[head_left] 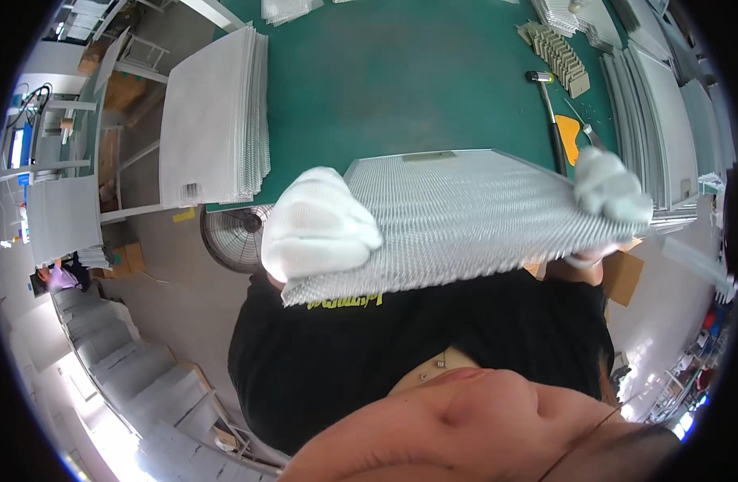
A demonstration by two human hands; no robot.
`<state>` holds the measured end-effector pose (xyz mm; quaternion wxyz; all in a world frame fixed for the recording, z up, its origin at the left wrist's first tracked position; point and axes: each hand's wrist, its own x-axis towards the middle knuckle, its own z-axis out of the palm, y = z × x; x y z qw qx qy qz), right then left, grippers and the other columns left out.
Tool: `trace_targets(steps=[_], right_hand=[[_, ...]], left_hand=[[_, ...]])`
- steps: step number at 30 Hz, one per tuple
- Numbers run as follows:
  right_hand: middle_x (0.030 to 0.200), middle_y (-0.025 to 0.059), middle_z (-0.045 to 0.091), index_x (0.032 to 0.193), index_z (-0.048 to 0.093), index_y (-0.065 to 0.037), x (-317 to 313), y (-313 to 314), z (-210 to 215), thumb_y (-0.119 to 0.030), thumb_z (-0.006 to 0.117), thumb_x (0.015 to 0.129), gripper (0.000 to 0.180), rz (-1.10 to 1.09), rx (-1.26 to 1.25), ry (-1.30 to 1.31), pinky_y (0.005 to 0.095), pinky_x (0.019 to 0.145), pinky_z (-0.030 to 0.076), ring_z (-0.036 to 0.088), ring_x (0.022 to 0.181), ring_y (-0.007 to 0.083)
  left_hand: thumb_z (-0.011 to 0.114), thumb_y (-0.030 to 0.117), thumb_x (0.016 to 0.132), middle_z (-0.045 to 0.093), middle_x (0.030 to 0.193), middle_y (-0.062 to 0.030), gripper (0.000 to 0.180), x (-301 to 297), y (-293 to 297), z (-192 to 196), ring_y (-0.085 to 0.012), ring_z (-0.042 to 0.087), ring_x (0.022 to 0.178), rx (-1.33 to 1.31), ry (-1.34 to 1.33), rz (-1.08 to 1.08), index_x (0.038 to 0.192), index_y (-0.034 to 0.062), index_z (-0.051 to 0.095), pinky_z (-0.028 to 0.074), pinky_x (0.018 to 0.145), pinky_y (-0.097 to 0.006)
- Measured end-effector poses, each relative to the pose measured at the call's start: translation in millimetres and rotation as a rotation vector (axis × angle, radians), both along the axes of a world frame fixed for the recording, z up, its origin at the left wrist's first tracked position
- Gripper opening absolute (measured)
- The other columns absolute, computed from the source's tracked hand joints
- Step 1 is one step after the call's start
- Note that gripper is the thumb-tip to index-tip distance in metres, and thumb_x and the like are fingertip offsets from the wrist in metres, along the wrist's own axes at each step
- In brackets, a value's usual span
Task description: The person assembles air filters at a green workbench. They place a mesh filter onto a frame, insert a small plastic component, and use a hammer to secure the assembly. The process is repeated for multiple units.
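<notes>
A silvery metal mesh panel [465, 213] is held raised and tilted in front of my body, over the near edge of the green table [401, 80]. White-gloved, my left hand [321, 225] is closed on the panel's left end. At the right end, my right hand [610, 189], also in a white glove, grips the edge. A thin frame strip runs along the panel's far edge, with a small dull plate [429, 157] set in it. The underside of the panel is hidden, as are the fingertips beneath it.
Mesh panels are stacked at the table's left [212, 116], and more panels [662, 120] stand at the right. Near the right side lie a hammer [548, 112], an orange flat piece [567, 138], a thin-shafted tool [586, 124] and a row of beige plates [555, 58]. A floor fan [240, 241] stands below left.
</notes>
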<state>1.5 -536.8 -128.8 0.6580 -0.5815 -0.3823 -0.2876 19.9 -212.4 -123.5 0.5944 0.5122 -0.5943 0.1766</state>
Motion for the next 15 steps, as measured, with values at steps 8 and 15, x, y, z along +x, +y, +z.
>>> trace_targets(steps=[8, 15], right_hand=[[0.058, 0.0136, 0.049, 0.062, 0.041, -0.003, -35.5, 2.4, -14.1, -0.03, 0.06, 0.097, 0.048, 0.324, 0.045, -0.247, 0.0387, 0.043, 0.025, 0.049, 0.046, 0.0247], [0.061, 0.0123, 0.051, 0.066, 0.044, -0.003, -65.4, 6.5, -25.3, -0.031, 0.06, 0.097, 0.045, 0.545, -0.15, -0.227, 0.0377, 0.045, 0.028, 0.05, 0.049, 0.0237]], left_hand=[[0.064, 0.02, 0.088, 0.065, 0.122, -0.0147, 0.032, -1.2, 13.9, -64.2, -0.0355, 0.061, 0.116, 0.711, 0.281, -0.091, 0.116, 0.0052, 0.067, 0.049, 0.097, -0.047], [0.072, 0.025, 0.085, 0.055, 0.14, -0.0156, 0.05, 31.4, 22.0, -117.7, -0.0394, 0.049, 0.133, 1.077, 0.21, 0.17, 0.131, 0.009, 0.058, 0.039, 0.112, -0.05]])
